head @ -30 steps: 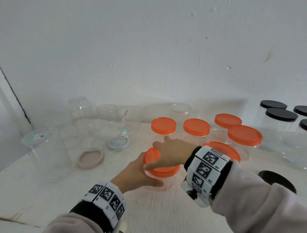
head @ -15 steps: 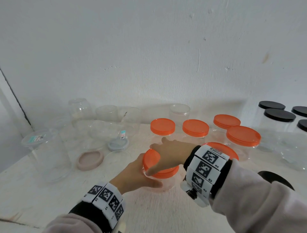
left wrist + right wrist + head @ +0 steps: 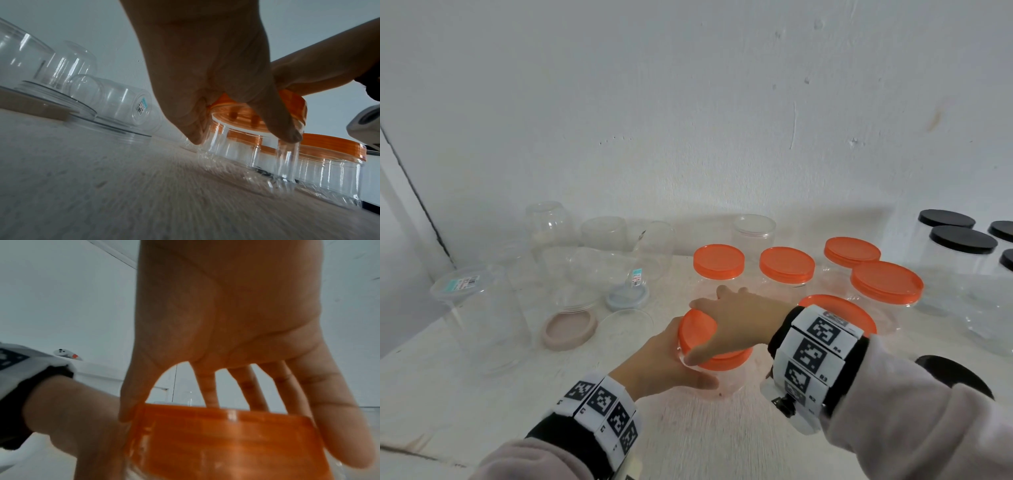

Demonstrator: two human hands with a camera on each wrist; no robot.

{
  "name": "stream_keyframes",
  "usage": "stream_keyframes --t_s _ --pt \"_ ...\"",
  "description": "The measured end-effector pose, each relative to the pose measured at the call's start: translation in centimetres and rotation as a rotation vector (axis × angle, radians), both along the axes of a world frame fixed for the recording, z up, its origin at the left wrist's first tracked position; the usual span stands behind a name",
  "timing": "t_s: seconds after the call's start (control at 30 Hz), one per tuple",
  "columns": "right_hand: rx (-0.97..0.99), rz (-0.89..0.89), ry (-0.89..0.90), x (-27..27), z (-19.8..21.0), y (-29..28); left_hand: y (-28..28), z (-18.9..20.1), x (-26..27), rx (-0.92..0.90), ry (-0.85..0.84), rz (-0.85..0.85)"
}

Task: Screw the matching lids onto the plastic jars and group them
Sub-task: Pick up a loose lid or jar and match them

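Note:
A small clear plastic jar (image 3: 726,380) stands on the white table (image 3: 482,404) near its middle, with an orange lid (image 3: 697,330) on top. My left hand (image 3: 671,359) wraps the jar's left side, thumb in front. My right hand (image 3: 732,318) lies over the lid, fingers and thumb curled round its rim. In the left wrist view my left hand (image 3: 236,129) clasps the clear jar (image 3: 267,162) just under the orange lid (image 3: 292,104). In the right wrist view my right hand (image 3: 236,410) spans the orange lid (image 3: 226,443).
Several orange-lidded jars (image 3: 786,270) stand behind and right of my hands. Black-lidded jars (image 3: 962,246) fill the far right, and a loose black lid (image 3: 948,373) lies near my right sleeve. Open clear jars (image 3: 479,308), a beige lid (image 3: 568,329) and a grey lid (image 3: 626,296) sit left.
My right hand has turned a little on the orange lid, its fingers shifting round the rim. The jar and left hand stay in the same spot.

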State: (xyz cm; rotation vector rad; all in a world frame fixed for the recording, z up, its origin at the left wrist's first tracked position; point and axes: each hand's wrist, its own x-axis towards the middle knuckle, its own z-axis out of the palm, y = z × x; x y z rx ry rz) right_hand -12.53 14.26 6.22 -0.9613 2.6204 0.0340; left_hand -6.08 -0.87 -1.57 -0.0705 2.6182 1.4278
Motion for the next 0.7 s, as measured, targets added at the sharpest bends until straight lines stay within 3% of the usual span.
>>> stream_keyframes --t_s 0.17,0.7 --pt "0.016 0.037 -0.071 -0.2 0.9 0.5 0.1 0.1 0.1 0.016 -0.009 0.002" --pt "-0.286 -0.043 0.128 1.5 -3.1 1.5 0.2 0.2 0.0 -0.036 0.034 0.020"
